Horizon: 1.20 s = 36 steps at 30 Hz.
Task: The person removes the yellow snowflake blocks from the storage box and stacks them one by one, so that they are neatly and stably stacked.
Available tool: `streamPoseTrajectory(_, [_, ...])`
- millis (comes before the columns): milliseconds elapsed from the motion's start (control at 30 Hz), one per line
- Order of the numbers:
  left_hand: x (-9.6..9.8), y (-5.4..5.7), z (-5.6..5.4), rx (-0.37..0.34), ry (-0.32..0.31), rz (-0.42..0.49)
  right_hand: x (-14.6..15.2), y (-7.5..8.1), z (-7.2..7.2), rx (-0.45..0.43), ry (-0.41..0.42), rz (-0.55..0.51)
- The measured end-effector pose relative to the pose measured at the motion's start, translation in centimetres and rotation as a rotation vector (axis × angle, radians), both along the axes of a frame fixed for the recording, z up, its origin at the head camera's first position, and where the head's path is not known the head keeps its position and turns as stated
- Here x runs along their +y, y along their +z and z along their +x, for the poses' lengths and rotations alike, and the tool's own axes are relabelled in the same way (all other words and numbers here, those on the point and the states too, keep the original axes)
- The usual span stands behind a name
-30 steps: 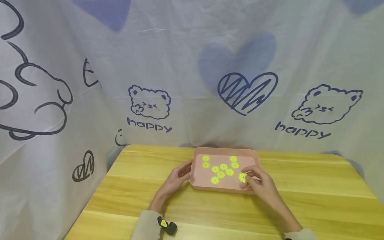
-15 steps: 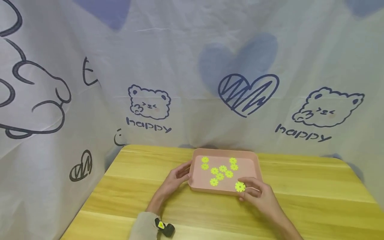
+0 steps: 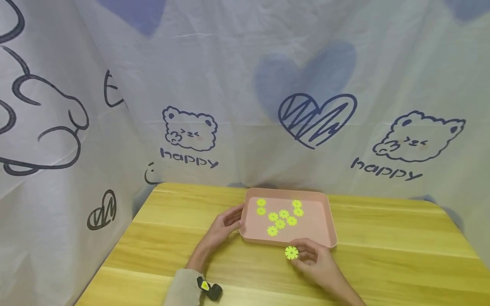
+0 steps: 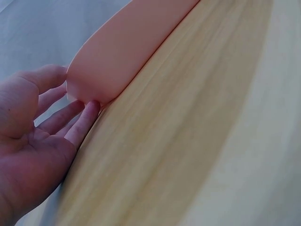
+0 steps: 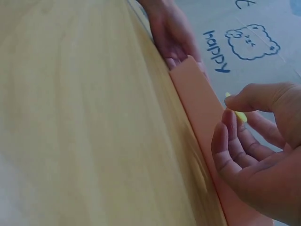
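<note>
Curled right hand (image 3: pixel 319 265) pinched a disc (image 3: pixel 292 253) at its left, lower centre.
Left hand (image 3: pixel 223 227), loosely extended, touched the tray (image 3: pixel 311 227).

Smooth matt tray (image 3: pixel 315 223) (plastic, seemingly), wood-grained table (image 3: pixel 394 238), creased cloth backdrop (image 3: pixel 233 72)
</note>
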<state>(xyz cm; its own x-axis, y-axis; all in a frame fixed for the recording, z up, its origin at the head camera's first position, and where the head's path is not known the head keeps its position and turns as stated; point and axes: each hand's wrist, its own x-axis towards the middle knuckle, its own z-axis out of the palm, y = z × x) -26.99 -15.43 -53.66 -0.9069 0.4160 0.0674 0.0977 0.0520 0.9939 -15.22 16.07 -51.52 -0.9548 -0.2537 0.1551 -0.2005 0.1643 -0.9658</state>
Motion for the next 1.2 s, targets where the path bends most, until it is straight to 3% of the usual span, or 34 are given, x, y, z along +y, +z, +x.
streamPoseTrajectory(267, [0.1, 0.2, 0.2, -0.003, 0.013, 0.003, -1.3, -0.6, 0.5, 0.022, 0.024, 0.098])
streamPoseTrajectory(667, [0.0, 0.0, 0.2, -0.021, 0.007, 0.023, -2.9, -1.0, 1.0, 0.095, -0.026, 0.299])
streamPoseTrajectory(1200, [-0.1, 0.1, 0.2, -0.024, -0.004, 0.044, -3.1, -0.6, 1.0, 0.068, -0.078, 0.428])
